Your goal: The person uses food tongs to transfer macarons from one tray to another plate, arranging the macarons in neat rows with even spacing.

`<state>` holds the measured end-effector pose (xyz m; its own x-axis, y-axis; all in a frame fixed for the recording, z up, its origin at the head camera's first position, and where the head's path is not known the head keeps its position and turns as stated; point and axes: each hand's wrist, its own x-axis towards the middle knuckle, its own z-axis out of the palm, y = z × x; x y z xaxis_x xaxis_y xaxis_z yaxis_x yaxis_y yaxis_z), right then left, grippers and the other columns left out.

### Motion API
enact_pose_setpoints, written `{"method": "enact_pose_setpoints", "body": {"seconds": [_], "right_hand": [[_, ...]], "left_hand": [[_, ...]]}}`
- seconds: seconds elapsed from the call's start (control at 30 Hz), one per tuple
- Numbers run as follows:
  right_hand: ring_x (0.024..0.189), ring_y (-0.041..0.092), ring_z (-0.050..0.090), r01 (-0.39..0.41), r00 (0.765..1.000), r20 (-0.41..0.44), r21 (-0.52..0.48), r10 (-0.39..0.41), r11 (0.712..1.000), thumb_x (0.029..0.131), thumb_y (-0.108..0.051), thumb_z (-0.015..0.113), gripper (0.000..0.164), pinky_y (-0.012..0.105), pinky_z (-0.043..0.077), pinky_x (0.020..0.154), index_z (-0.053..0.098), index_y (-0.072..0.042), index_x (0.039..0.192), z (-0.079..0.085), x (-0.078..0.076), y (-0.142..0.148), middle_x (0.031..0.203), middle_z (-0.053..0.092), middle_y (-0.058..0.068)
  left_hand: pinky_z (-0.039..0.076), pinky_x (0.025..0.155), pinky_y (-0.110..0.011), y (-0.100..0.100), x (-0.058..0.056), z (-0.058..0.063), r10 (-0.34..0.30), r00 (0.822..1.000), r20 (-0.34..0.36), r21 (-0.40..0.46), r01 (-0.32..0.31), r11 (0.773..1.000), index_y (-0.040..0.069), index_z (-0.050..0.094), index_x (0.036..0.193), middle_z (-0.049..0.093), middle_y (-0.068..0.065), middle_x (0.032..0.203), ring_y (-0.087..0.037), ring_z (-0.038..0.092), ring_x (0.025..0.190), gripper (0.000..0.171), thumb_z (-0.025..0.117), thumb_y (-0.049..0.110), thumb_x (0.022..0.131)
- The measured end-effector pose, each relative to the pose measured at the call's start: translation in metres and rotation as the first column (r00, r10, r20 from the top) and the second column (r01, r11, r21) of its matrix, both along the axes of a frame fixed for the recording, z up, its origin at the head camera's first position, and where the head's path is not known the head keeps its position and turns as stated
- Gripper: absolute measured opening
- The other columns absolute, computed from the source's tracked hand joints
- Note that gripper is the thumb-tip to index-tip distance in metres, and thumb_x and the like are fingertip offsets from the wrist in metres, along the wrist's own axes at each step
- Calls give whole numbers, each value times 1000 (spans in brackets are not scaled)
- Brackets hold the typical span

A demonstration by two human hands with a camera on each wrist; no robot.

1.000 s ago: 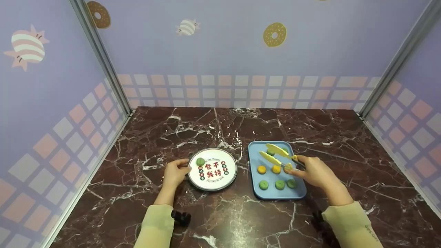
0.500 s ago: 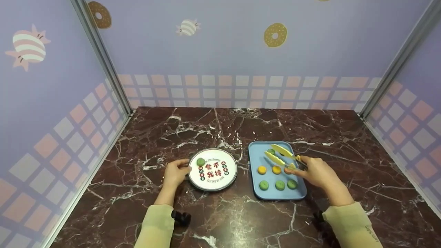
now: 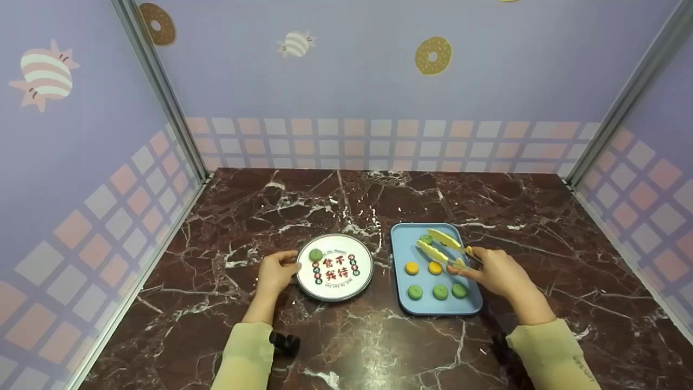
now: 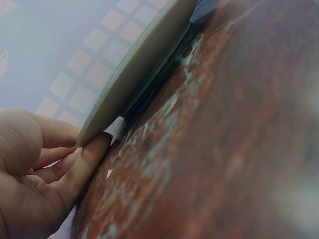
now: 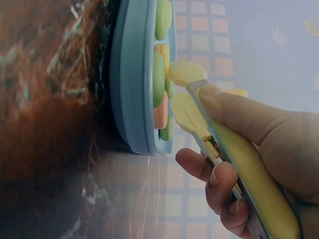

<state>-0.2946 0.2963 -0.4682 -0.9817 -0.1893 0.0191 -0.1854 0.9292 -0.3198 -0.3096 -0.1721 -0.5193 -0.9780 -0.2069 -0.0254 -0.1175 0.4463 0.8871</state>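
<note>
Left grip [image 3: 277, 273] pinching white plate [image 3: 334, 266], right grip [image 3: 499, 272] holding yellow tongs [image 3: 432, 252] over blue tray [image 3: 425, 279], pink disc [image 5: 161, 112] perhaps partly hidden underneath

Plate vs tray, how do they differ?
Shape: the plate is round; the tray is rectangular with rounded corners.
Look: the plate is white with a dark rim line and red characters; the tray is plain blue.
Load: the plate holds one round green piece; the tray holds several green pieces and yellow pieces, among others.
Shared: both sit on the dark marbled tabletop.
</note>
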Motion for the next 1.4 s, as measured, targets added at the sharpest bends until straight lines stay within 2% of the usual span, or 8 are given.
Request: {"method": "enact_pose_setpoints", "body": {"seconds": [0.2, 0.27, 0.43, 0.63, 0.77, 0.87, 1.0, 1.4], "right_hand": [[104, 47, 69, -1, 1000, 3, 11, 1, 1000, 92, -54, 72, 73, 58, 56, 78, 63, 7, 131, 0, 0, 0, 120, 69, 33], [95, 41, 71, 1, 1000, 9, 5, -1, 1000, 91, -54, 72, 70, 53, 54, 72, 65, 5, 126, 0, -1, 1, 111, 72, 29], [76, 26, 61, 1, 1000, 19, -3, -1, 1000, 92, -50, 73, 58, 41, 46, 64, 68, 2, 116, -1, -2, 2, 93, 72, 18], [72, 23, 55, -5, 1000, 24, -6, 5, 1000, 93, -48, 73, 49, 37, 42, 62, 67, -1, 107, -1, -2, 2, 82, 66, 10], [75, 25, 59, -10, 1000, 21, -6, 10, 1000, 94, -45, 73, 48, 41, 46, 64, 68, 0, 110, -1, -2, 3, 90, 70, 14], [85, 33, 69, -13, 1000, 16, -2, 14, 1000, 94, -46, 72, 57, 47, 52, 68, 67, 4, 119, -1, -1, 3, 103, 74, 24], [98, 43, 72, -19, 1000, 3, 2, 19, 1000, 93, -52, 70, 69, 53, 56, 74, 64, 6, 130, -1, -1, 3, 116, 72, 31], [90, 32, 71, -12, 1000, -3, -39, 12, 999, 89, -59, 72, 72, 49, 54, 71, 67, 2, 127, 5, 1, -1, 115, 74, 26]], "left_hand": [[61, 65, -27, 0, -1, 0, 6, 1000, 2, 16, -6, 1000, -6, 68, 127, 71, -28, 119, -37, 73, 103, 37, 71, 2, 91], [61, 65, -27, 0, -1, -1, 5, 1000, 3, 13, -5, 1000, -6, 68, 127, 72, -28, 119, -37, 73, 104, 38, 71, 2, 91], [61, 67, -28, 0, -1, -1, 2, 1000, 5, 2, -2, 1000, -5, 68, 128, 72, -28, 120, -38, 72, 106, 38, 71, 3, 91], [62, 70, -29, 0, -1, -1, 1, 1000, -6, -4, -1, 1000, -5, 69, 127, 72, -28, 120, -38, 72, 107, 37, 71, 2, 90], [63, 71, -30, 0, 0, -1, 4, 1000, -10, 0, -4, 1000, -6, 69, 126, 72, -28, 120, -38, 72, 107, 37, 72, 2, 90], [63, 74, -32, 0, 0, -1, 7, 1000, -14, -6, -7, 1000, -5, 69, 126, 72, -28, 119, -38, 72, 107, 37, 72, 2, 90], [63, 79, -34, 0, 0, -1, 12, 1000, -22, -17, -12, 1000, -6, 70, 126, 72, -27, 119, -38, 71, 107, 37, 72, 3, 90], [62, 71, -29, 1, 0, 0, 10, 1000, -12, -14, -11, 1000, -5, 69, 127, 72, -27, 119, -37, 72, 106, 37, 72, 4, 90]]}}
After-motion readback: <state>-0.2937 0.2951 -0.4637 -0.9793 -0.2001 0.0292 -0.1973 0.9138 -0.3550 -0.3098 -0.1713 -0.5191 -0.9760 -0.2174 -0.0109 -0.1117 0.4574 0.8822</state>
